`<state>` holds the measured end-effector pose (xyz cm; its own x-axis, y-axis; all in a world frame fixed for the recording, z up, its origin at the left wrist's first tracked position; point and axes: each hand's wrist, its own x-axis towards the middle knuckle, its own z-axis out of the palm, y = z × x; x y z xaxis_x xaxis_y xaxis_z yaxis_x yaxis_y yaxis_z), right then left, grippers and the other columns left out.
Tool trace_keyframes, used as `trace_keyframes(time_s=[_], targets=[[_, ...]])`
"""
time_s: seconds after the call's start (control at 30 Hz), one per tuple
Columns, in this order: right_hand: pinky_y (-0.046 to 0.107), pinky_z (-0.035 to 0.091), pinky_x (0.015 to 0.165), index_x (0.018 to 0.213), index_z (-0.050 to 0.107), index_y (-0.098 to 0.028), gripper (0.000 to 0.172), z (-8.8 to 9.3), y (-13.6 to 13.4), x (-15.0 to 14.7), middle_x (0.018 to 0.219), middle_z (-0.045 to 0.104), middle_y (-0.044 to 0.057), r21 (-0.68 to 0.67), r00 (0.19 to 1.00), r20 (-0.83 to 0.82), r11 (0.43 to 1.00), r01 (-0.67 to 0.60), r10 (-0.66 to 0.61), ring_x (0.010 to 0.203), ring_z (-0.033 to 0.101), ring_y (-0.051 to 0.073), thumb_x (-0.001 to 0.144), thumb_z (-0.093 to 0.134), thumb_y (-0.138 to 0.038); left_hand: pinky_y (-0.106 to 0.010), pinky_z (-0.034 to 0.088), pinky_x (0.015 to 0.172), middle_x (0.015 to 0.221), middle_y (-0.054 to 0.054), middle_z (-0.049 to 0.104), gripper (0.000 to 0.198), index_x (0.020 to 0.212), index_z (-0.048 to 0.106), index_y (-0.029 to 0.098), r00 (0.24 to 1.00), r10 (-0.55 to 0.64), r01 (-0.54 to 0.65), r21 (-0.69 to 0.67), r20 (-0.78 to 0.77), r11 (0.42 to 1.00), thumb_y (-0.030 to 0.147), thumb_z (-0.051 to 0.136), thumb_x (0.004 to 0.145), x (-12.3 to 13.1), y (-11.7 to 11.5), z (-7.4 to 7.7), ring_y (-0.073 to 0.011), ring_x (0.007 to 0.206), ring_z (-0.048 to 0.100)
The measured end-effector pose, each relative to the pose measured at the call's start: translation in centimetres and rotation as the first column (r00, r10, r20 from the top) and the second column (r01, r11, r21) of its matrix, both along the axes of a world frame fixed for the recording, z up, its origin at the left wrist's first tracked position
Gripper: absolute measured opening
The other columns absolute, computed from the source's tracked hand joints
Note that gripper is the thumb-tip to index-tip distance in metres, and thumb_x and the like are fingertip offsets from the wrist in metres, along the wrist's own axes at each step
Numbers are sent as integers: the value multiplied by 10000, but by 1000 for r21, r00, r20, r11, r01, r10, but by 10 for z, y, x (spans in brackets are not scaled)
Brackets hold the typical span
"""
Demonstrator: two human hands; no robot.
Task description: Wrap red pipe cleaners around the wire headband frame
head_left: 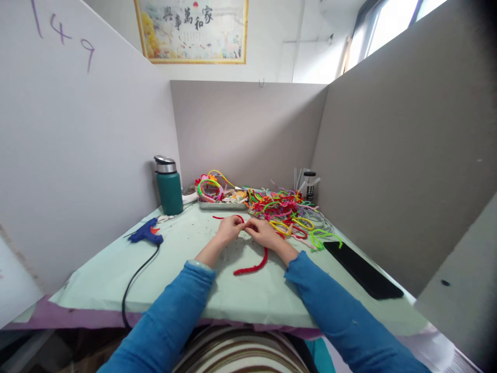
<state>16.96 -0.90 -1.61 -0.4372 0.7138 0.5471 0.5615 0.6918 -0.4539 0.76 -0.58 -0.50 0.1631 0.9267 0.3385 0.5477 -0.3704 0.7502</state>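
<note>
My left hand (230,228) and my right hand (261,232) meet over the middle of the table, fingertips pinched together on a red pipe cleaner (252,269). One end of it sticks out to the left past my left hand. A longer red length curves down below my right hand and bends left on the cloth; whether both belong to one piece is hidden by my fingers. Just behind and right of my right hand lies a tangled heap of colourful pipe cleaners (277,203).
A blue glue gun (146,231) with a black cord lies left, near a green bottle (170,192). A metal tray (223,206) holds craft pieces at the back. A black phone-like slab (363,270) lies right; a black-capped jar (309,186) stands behind. Grey partitions enclose the table.
</note>
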Motion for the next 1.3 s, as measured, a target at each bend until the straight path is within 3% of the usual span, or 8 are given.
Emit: trace_keyframes(time_s=[0.23, 0.5, 0.7, 0.9, 1.17, 1.3], targets=[[202, 287, 539, 789, 593, -166, 92, 0, -1, -1, 678, 597, -9, 8, 1000, 24, 1000, 18, -19, 596, 487, 97, 800, 507, -197, -204, 304, 473, 473, 28, 484, 309, 661, 593, 135, 1000, 7, -7, -19, -11, 1000, 435, 542, 713, 1, 1, -2, -98, 479, 445], [204, 303, 553, 799, 605, -161, 160, -1, 0, 0, 717, 618, 5, -8, 1000, 7, 1000, -3, 3, 613, 494, 100, 840, 512, -285, -209, 305, 493, 506, 25, 498, 258, 635, 614, 131, 997, 48, -47, 13, -57, 999, 362, 539, 721, 1, -1, 2, -92, 505, 428], [209, 310, 562, 800, 619, -164, 153, -2, -1, 0, 724, 628, 12, 7, 1000, 21, 1000, -13, 13, 626, 509, 106, 841, 524, -277, -207, 275, 423, 434, 50, 423, 237, 682, 626, 123, 999, 16, -10, -170, 30, 985, 345, 549, 713, -1, -8, 6, -75, 393, 374], [209, 315, 565, 807, 625, -169, 153, 0, -2, 0, 730, 635, 13, 21, 999, 35, 1000, -15, 14, 637, 518, 110, 843, 521, -276, -214, 255, 386, 373, 51, 379, 187, 691, 620, 106, 987, 91, -44, -323, 132, 945, 291, 592, 690, 1, -10, 7, -79, 343, 348], [205, 315, 562, 779, 613, -162, 167, -1, -3, 0, 713, 628, 14, 30, 999, 39, 1000, -11, 9, 625, 515, 105, 844, 517, -283, -196, 285, 371, 436, 32, 480, 133, 693, 571, 118, 976, 112, -43, -338, 188, 940, 247, 604, 687, 1, -9, 4, -63, 324, 377], [207, 310, 555, 779, 615, -159, 173, -1, -3, 0, 704, 625, 14, 24, 999, 46, 1000, 5, -6, 617, 508, 105, 847, 515, -283, -181, 307, 376, 536, 13, 578, 200, 810, 567, 133, 979, 104, -60, -245, 174, 968, 268, 643, 683, 0, -5, 0, -58, 333, 419]])
